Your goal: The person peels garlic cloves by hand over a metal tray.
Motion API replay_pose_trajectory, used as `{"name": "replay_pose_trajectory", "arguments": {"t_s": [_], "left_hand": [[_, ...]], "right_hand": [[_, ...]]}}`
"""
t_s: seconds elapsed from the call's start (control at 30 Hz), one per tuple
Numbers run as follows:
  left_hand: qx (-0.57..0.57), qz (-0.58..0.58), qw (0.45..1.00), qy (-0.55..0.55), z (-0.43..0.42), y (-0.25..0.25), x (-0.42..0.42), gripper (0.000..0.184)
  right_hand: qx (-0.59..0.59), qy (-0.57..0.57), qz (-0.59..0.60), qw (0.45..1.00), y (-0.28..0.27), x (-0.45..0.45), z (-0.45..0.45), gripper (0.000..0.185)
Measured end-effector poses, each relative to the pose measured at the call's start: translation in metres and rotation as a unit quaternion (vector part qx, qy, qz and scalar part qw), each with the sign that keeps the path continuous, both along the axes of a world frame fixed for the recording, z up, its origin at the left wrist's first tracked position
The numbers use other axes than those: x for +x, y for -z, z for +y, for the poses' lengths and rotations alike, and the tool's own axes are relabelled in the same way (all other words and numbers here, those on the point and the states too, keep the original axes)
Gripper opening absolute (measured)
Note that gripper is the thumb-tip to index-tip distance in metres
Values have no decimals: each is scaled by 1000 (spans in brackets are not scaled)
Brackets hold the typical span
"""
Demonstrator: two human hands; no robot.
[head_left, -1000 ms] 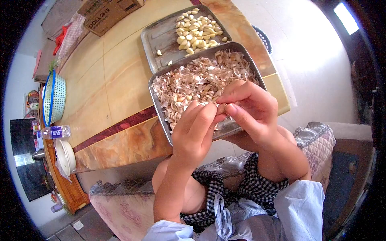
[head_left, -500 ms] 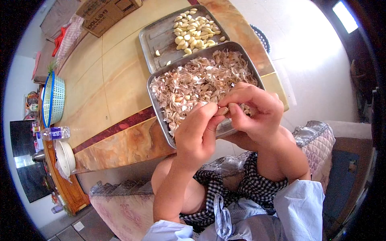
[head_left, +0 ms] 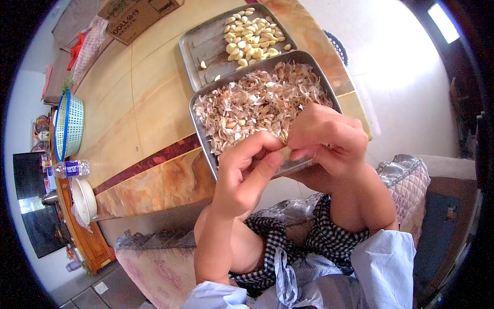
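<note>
A garlic clove [head_left: 286,152] is pinched between the fingertips of both hands, just over the near edge of the peel tray. My left hand [head_left: 246,172] is closed, thumb and forefinger pressed on the clove. My right hand [head_left: 329,135] is closed too, its fingertips meeting the left ones at the clove. Below them, a metal tray [head_left: 202,146] holds a thick layer of papery garlic skins [head_left: 257,100], with a few cloves among them. Behind it, a second metal tray [head_left: 193,59] carries a heap of peeled garlic cloves [head_left: 249,38], most toward its right side.
Both trays lie on a marble-patterned table [head_left: 159,103]. A cardboard box [head_left: 136,20] is at its far side. To the left are a blue-rimmed basket [head_left: 72,126], a plastic bottle [head_left: 72,169] and white bowls [head_left: 85,201]. A quilted seat cover [head_left: 154,273] is below.
My fingertips have shifted slightly on the clove, and more of its pale surface shows. The right hand's fingers have curled in closer. Trays and heaps look the same.
</note>
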State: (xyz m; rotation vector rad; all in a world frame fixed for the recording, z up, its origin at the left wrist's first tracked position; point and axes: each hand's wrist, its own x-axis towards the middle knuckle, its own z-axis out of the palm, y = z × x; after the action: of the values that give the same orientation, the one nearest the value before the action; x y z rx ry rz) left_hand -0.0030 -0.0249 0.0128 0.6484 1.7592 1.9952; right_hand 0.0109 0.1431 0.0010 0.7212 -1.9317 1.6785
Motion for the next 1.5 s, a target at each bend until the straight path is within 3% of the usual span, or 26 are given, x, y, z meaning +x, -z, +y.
{"name": "replay_pose_trajectory", "arguments": {"t_s": [0.17,0.33,0.63,1.03,1.2,1.27,1.37,1.43,1.5], "left_hand": [[-43,-51,997,38,-4,-6,-1,8],[25,-140,987,72,-7,-5,-3,8],[8,-150,985,89,-12,-2,-5,12],[72,-242,967,39,-7,-6,3,9],[89,-213,973,4,-3,-3,5,9],[98,-203,974,-11,-1,-1,6,9],[61,-150,986,-33,1,3,9,10],[63,-46,992,-102,5,3,13,12],[77,-97,984,-127,4,14,10,12]], "right_hand": [[42,-45,7,998,1,1,4,10],[42,-38,5,998,0,1,1,12],[54,-22,4,998,-1,1,-2,15],[103,-6,11,995,0,4,-3,22],[130,45,60,989,2,1,-6,16],[150,44,48,987,1,2,-5,25],[137,74,63,986,2,1,-11,16],[163,71,65,982,4,4,-9,15],[188,66,68,978,8,9,-12,15]]}}
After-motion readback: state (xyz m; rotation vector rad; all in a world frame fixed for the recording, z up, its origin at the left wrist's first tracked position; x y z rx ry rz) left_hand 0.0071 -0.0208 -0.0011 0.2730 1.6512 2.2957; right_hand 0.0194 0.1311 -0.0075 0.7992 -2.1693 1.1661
